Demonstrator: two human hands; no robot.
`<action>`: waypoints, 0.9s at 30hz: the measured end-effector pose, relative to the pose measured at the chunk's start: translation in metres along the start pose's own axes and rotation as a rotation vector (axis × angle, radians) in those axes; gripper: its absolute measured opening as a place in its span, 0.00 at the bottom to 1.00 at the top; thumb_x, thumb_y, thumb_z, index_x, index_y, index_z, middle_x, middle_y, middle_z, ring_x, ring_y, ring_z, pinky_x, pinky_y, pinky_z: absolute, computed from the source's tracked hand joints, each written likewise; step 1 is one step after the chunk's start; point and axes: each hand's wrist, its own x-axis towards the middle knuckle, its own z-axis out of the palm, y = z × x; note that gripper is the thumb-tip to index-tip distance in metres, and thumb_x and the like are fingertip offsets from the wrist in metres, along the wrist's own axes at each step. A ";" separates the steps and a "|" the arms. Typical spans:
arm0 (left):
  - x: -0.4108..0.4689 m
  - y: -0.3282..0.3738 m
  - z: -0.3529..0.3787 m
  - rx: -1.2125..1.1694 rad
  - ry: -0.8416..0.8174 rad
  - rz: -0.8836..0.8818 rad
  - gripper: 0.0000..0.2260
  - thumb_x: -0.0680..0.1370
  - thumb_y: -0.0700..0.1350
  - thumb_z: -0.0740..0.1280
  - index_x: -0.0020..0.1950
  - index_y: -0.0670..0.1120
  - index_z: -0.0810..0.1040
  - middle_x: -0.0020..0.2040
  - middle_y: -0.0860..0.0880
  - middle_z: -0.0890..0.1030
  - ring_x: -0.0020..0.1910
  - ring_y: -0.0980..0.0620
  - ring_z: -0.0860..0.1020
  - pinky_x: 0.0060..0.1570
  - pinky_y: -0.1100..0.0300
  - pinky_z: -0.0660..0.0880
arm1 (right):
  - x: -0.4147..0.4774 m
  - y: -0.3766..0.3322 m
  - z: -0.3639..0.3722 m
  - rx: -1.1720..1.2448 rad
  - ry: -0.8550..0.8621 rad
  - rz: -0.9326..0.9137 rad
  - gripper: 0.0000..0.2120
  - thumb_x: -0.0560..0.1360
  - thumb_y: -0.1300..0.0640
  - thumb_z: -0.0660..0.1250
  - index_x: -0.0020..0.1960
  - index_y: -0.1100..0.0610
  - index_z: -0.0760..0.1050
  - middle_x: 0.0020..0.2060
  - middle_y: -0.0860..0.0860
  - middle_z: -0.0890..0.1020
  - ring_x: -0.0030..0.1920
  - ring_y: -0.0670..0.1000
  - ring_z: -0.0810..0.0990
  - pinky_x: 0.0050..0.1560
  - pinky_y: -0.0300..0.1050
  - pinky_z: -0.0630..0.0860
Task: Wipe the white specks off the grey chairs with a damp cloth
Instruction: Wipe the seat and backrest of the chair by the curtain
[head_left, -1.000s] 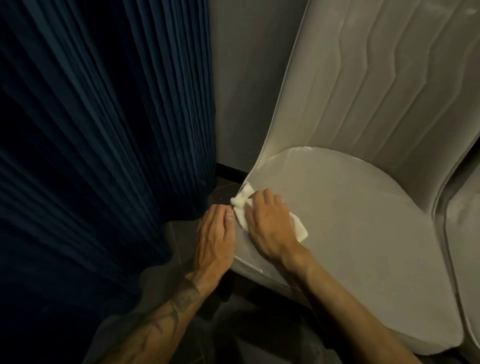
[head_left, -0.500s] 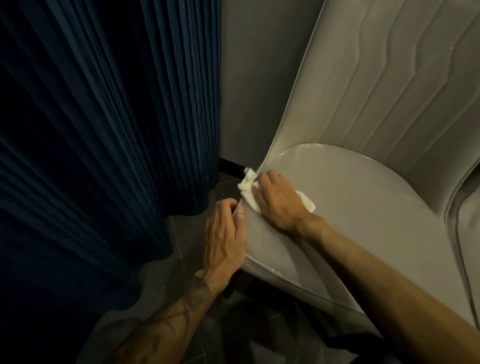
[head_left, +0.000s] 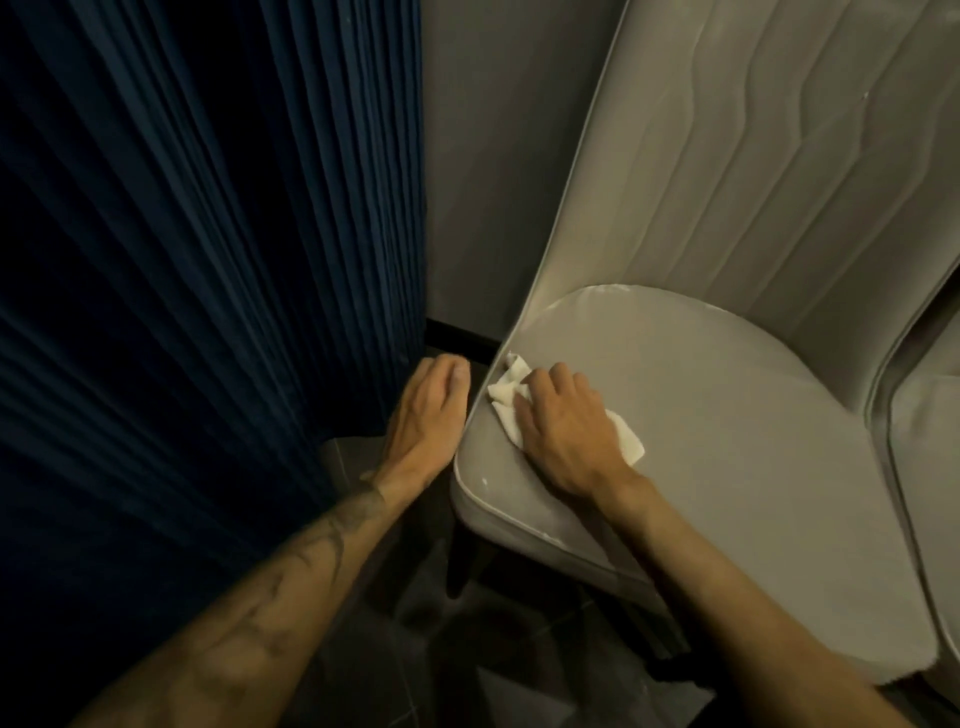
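Note:
A grey padded chair (head_left: 727, 441) fills the right half of the view, its seat curving toward me and its quilted backrest rising behind. A white cloth (head_left: 511, 384) lies on the seat's left edge near the back corner. My right hand (head_left: 566, 431) lies flat on the cloth with its fingers spread over it, pressing it to the seat. My left hand (head_left: 426, 415) rests against the outer left side of the seat, fingers pointing away from me and holding nothing. White streaks show along the seat's piping and back rim.
A dark blue pleated curtain (head_left: 208, 260) hangs close on the left. A grey wall (head_left: 483, 182) with a dark skirting stands behind the chair. A second grey chair (head_left: 930, 467) touches the first at the right edge. Dark floor tiles (head_left: 467, 649) lie below.
My right hand has slid the cloth along the seat's left edge toward the back corner. My left hand has moved forward along the chair's side with it.

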 end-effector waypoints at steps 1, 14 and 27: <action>0.012 0.004 -0.001 0.010 -0.029 0.043 0.13 0.87 0.50 0.56 0.63 0.48 0.78 0.58 0.49 0.77 0.56 0.55 0.75 0.53 0.60 0.68 | -0.007 -0.008 0.005 -0.025 0.024 -0.012 0.14 0.84 0.48 0.51 0.56 0.56 0.70 0.53 0.55 0.73 0.51 0.58 0.71 0.55 0.55 0.68; 0.076 0.036 0.039 0.328 -0.339 0.429 0.18 0.87 0.55 0.57 0.77 0.55 0.72 0.79 0.53 0.63 0.71 0.43 0.64 0.74 0.47 0.63 | -0.045 -0.060 0.020 -0.059 0.147 0.060 0.15 0.82 0.44 0.51 0.52 0.52 0.70 0.47 0.51 0.73 0.45 0.53 0.70 0.47 0.50 0.69; 0.078 0.024 0.045 0.329 -0.278 0.467 0.18 0.86 0.55 0.57 0.75 0.56 0.73 0.79 0.53 0.65 0.70 0.42 0.66 0.71 0.48 0.64 | -0.063 -0.100 0.038 -0.096 0.246 0.181 0.11 0.82 0.46 0.56 0.50 0.52 0.71 0.46 0.51 0.74 0.44 0.53 0.71 0.45 0.49 0.69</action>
